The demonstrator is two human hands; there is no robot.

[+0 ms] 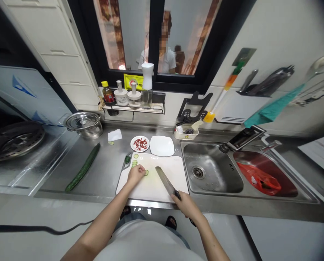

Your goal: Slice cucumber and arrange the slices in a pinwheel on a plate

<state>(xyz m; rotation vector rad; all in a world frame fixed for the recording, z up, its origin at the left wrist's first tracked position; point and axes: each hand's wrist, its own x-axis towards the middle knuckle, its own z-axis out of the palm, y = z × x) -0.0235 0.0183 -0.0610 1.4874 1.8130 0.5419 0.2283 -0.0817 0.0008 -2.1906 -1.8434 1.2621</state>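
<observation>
Right hand point(185, 204): we keep it wrapped round the black handle of a knife point(165, 181).
Knife: a broad, flat metal blade, slanting over the board point(151, 190) with its tip away from us, left of the handle.
Left hand point(136, 174): fingers bent, tips at a thin round slice point(146, 173); we cannot tell whether they pinch it.
Board: smooth white, grey-edged, rounded at the corners; more pale, green-rimmed slices point(134, 164) lie by our left hand, and a dark green piece point(127, 158) sits at the handle slot.
Cucumber point(82, 168): long, bumpy and dark green, lying aslant on the surface, left of the board.
Surface point(104, 177): dull, shiny-streaked steel under everything.
Sink point(213, 159): two steel basins on our right; a crumpled red plastic bag point(259, 179) lies in the farther-right one.
Plates: beyond the board, a round white plate point(132, 144) of chopped red bits beside a squarish white plate point(162, 145).
Pot point(91, 129): round polished metal, lidded, at the back left.
Rack point(159, 98): black, carrying jars point(121, 98) and a yellow-capped bottle point(107, 93).
Window point(154, 36): black-framed glass, in which we see a person point(167, 61) in white.
</observation>
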